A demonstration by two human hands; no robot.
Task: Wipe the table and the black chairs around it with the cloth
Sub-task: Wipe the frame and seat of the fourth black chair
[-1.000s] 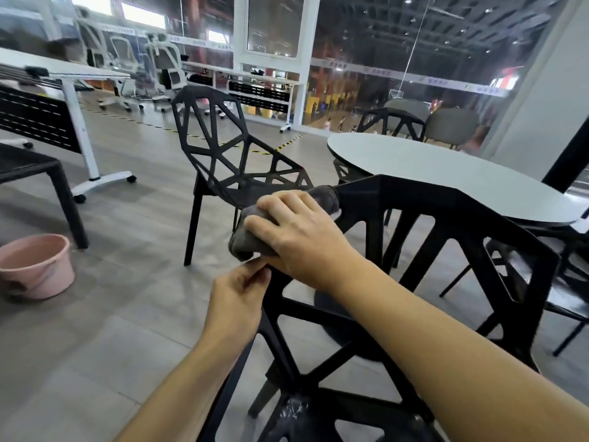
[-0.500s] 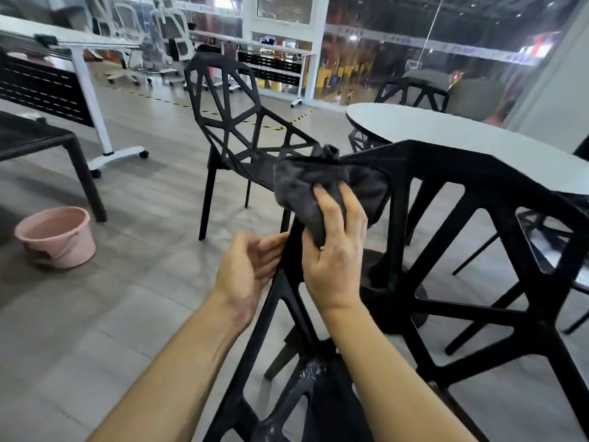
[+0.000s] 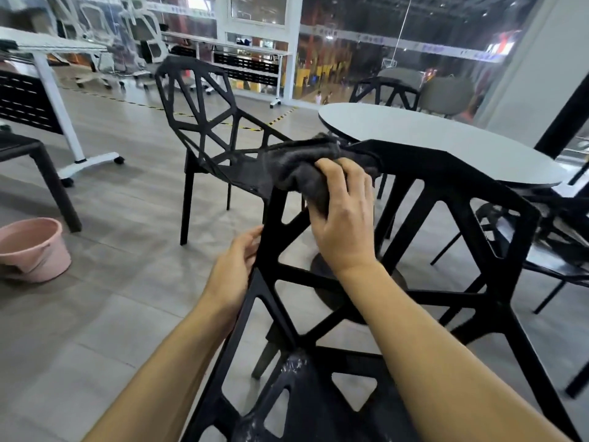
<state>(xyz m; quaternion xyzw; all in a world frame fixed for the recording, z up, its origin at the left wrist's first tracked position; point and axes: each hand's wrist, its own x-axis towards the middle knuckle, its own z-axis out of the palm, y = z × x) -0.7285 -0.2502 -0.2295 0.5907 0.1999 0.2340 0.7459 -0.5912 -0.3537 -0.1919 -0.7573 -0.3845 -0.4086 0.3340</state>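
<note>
- At the centre of the view, the right hand (image 3: 342, 218) grips a dark grey cloth (image 3: 296, 167), fingers curled over the bunched fabric, pressing it onto the top left corner of the nearest black chair (image 3: 424, 237).
- Part of the cloth drapes over the chair's top rail and trails toward 9 o'clock from the hand.
- Toward 7 o'clock of that hand, the left hand (image 3: 234, 269) holds the slanted left edge of the same chair back, thumb and fingers wrapped around the bar.
- Whitish smears show on the chair's lower frame at 6 o'clock.
- Toward 1 o'clock, just behind the chair back, stands the round table (image 3: 430, 138) with a pale grey top.
- A second black chair (image 3: 204, 122) with an open lattice back stands at 11 o'clock, beside the table and apart from the hands.
- More dark chairs sit at the table's far side at 1 o'clock and at 3 o'clock.
- A pink bucket (image 3: 32, 247) rests on the grey floor at 9 o'clock, well apart from the chairs.
- A white desk (image 3: 54, 46) on wheels stands at 10 o'clock.
</note>
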